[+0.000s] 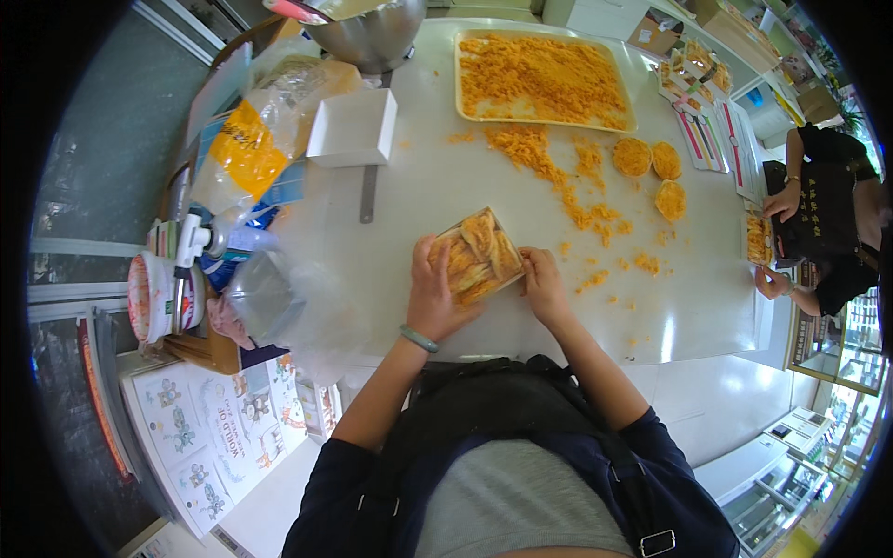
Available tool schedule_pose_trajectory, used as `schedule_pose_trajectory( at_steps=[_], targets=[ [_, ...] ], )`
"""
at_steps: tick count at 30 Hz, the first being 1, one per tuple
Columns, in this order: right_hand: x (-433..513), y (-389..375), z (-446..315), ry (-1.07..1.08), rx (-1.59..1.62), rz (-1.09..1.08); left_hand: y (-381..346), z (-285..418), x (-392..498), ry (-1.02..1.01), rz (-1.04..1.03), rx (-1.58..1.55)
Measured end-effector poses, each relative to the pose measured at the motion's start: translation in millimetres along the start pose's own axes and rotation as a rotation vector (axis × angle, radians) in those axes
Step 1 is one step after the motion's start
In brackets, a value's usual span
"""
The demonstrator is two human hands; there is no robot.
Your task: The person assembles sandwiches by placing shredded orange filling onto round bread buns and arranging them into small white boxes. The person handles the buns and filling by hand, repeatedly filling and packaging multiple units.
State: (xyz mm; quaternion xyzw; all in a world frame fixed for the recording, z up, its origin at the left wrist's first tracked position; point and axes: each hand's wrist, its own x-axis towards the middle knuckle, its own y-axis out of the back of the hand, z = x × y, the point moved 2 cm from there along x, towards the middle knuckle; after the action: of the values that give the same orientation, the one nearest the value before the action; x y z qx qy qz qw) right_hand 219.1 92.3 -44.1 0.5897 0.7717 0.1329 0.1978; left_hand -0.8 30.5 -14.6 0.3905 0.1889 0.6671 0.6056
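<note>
Both of my hands hold a clear plastic box of floss-coated pastries (pixel 481 257) over the white table. My left hand (pixel 441 293) spreads over its left side and lower edge. At its right corner, the fingers of my right hand (pixel 543 282) pinch the edge. Beyond the box, orange shredded floss (pixel 551 171) lies scattered in a trail. A shallow cream tray (pixel 546 124) holds a thick layer of the same floss at the far side. Three round floss-coated buns (pixel 632 157) sit to the right of the trail.
A white open box (pixel 352 132) stands on a metal ruler (pixel 368 195). Behind it is a steel mixing bowl (pixel 377 35). Plastic bags (pixel 251 150), a blowtorch (pixel 192 240) and a tub (pixel 157 296) crowd the left. A co-worker (pixel 823 216) handles another pastry box (pixel 758 237) at the right edge.
</note>
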Motion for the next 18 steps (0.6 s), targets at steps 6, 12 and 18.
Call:
schedule_pose_trajectory(
  at_steps=[6,12,18],
  targets=[
    [-5.2,20.9,-7.0,-0.208,0.220,0.067,34.9,-74.2,7.9,0.441,0.038,-0.339],
    [-5.3,-7.6,-10.1,-0.284,0.296,-0.118,8.7,-90.1,11.4,0.782,-0.157,-0.799],
    [-88.1,43.2,-16.9,-0.347,0.749,0.057,30.7,-10.1,31.1,0.698,-0.402,-1.010]
  ],
)
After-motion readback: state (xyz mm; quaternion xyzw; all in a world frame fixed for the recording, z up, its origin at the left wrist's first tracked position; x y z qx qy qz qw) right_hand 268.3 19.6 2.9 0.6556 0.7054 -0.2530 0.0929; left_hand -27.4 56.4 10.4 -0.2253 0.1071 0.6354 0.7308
